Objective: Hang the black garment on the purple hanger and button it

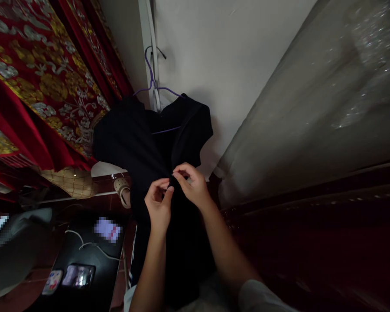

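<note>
A black garment (133, 143) with a deep open neckline hangs on a purple hanger (152, 82) against the wall. My left hand (159, 201) pinches the dark cloth at the bottom of the neckline between thumb and fingers. Just above and to its right, my right hand (190, 182) is closed in a pinch at the same front opening, its fingertips almost meeting the left ones. A tiny pale spot shows at the right fingertips, too small to name. Below the hands, the dark cloth blends into shadow.
Red embroidered cloth (55, 86) hangs at left. A black table (81, 242) bears a phone (78, 275), a lit screen (108, 229) and a white cable (99, 248). A beige clog (121, 190) on a foot is behind. Plastic-covered material (299, 112) stands right.
</note>
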`<state>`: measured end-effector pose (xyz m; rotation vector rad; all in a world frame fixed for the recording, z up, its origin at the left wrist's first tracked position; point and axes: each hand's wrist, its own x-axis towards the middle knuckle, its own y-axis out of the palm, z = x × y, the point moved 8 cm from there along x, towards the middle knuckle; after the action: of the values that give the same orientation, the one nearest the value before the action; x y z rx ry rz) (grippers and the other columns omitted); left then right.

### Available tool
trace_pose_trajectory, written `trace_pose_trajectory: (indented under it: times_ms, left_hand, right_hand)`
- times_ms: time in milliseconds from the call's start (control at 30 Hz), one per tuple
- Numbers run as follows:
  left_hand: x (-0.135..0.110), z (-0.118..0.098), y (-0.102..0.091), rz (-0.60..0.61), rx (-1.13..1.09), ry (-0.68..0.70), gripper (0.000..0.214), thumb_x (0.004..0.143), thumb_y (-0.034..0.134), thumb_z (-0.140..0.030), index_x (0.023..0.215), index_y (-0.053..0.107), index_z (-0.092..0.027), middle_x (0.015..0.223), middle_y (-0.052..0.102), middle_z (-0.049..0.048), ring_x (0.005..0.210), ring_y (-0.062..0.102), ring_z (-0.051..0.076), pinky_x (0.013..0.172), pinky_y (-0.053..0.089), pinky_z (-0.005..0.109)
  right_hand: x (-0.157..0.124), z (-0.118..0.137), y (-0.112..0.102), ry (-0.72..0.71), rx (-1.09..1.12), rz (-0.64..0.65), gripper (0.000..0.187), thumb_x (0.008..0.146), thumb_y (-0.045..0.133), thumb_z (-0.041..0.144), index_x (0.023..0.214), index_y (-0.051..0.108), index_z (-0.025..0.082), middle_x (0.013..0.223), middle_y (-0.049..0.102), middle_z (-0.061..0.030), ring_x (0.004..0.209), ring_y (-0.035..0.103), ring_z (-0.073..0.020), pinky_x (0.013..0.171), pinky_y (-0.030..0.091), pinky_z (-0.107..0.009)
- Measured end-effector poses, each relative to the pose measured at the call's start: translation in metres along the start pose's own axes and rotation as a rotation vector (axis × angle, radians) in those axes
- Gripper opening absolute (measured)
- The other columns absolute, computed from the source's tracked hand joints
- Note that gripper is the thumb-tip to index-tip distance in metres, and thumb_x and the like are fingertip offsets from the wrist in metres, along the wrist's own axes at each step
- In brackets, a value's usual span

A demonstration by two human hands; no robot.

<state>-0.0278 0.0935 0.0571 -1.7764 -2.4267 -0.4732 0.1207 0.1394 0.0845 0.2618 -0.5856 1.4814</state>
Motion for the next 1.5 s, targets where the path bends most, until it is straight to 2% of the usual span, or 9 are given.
trace_pose_trajectory:
  times_ms: [100,300,400,533,667,800,967,1267,1500]
  left_hand:
    - [0.002,0.005,0.003,0.021,0.007,-0.011,0.020,0.084,0.078,-0.024,0.104,0.075,-0.021,0.096,0.072,0.0055,0.090,0.068,0.017,0.079,0.053,0.026]
    - [-0.002,0.008,0.035,0.201,0.188,0.085,0.011,0.090,0.069,-0.018,0.088,0.078,-0.024,0.085,0.070,0.0044,0.084,0.065,0.019,0.077,0.052,0.033]
    - [0.005,-0.006,0.043,0.271,0.323,0.210,0.020,0.092,0.064,-0.014,0.082,0.077,-0.024,0.083,0.067,0.0046,0.084,0.065,0.020,0.079,0.053,0.035]
    - [0.036,-0.046,0.046,0.349,0.459,0.413,0.014,0.093,0.066,-0.015,0.101,0.075,-0.021,0.112,0.069,0.0098,0.108,0.066,0.023,0.091,0.054,0.037]
    - [0.085,-0.107,0.044,0.245,0.457,0.681,0.023,0.104,0.057,-0.029,0.122,0.066,-0.021,0.109,0.071,0.0082,0.101,0.067,0.019,0.090,0.054,0.034]
    - [0.129,-0.148,0.056,0.210,0.515,0.877,0.033,0.110,0.045,-0.039,0.134,0.061,-0.023,0.111,0.072,0.0074,0.100,0.069,0.018,0.092,0.054,0.033]
    - [0.154,-0.157,0.077,0.312,0.675,0.970,0.028,0.108,0.049,-0.038,0.112,0.069,-0.019,0.102,0.073,0.0075,0.098,0.070,0.019,0.091,0.053,0.032]
    - [0.151,-0.158,0.081,0.266,0.724,0.990,0.018,0.109,0.047,-0.031,0.099,0.061,-0.023,0.091,0.066,0.0036,0.093,0.070,0.021,0.085,0.053,0.035]
    - [0.165,-0.166,0.083,0.513,0.813,0.952,0.017,0.107,0.048,-0.033,0.102,0.061,-0.023,0.092,0.069,0.0046,0.094,0.071,0.021,0.085,0.052,0.032]
  right_hand:
    - [0.041,0.013,-0.010,-0.127,-0.131,-0.004,0.018,0.097,0.057,0.038,0.087,0.066,0.025,0.088,0.069,-0.0053,0.081,0.064,-0.0212,0.078,0.054,-0.037]
    - [0.178,0.065,-0.046,-0.274,-0.399,-0.116,0.020,0.099,0.058,0.044,0.093,0.063,0.026,0.102,0.068,-0.0068,0.099,0.063,-0.0240,0.095,0.053,-0.038]
    - [0.204,0.092,-0.046,-0.331,-0.415,-0.073,0.024,0.099,0.060,0.048,0.096,0.062,0.024,0.107,0.066,-0.0077,0.109,0.062,-0.0255,0.101,0.052,-0.039]
    - [0.189,0.093,-0.035,-0.241,-0.282,-0.019,0.026,0.100,0.060,0.049,0.096,0.062,0.023,0.101,0.065,-0.0066,0.103,0.063,-0.0224,0.093,0.055,-0.036]
    - [0.171,0.065,-0.020,0.132,0.155,0.026,0.027,0.097,0.066,0.044,0.087,0.061,0.020,0.085,0.064,-0.0021,0.069,0.059,-0.0112,0.062,0.051,-0.023]
    - [0.158,0.063,-0.012,0.352,0.496,-0.016,0.021,0.092,0.075,0.034,0.087,0.063,0.018,0.083,0.065,0.0009,0.059,0.053,-0.0054,0.054,0.043,-0.018]
    - [0.150,0.061,-0.001,0.427,0.615,0.000,0.024,0.090,0.077,0.035,0.082,0.062,0.018,0.081,0.065,0.0010,0.059,0.053,-0.0051,0.054,0.044,-0.018]
    - [0.147,0.038,0.021,0.369,0.590,-0.152,0.018,0.097,0.061,0.022,0.080,0.061,0.017,0.075,0.060,0.0027,0.054,0.049,-0.0040,0.046,0.037,-0.017]
    - [0.149,0.050,0.010,0.267,0.547,-0.168,0.019,0.097,0.065,0.031,0.083,0.060,0.019,0.076,0.058,0.0033,0.051,0.047,-0.0031,0.045,0.035,-0.017]
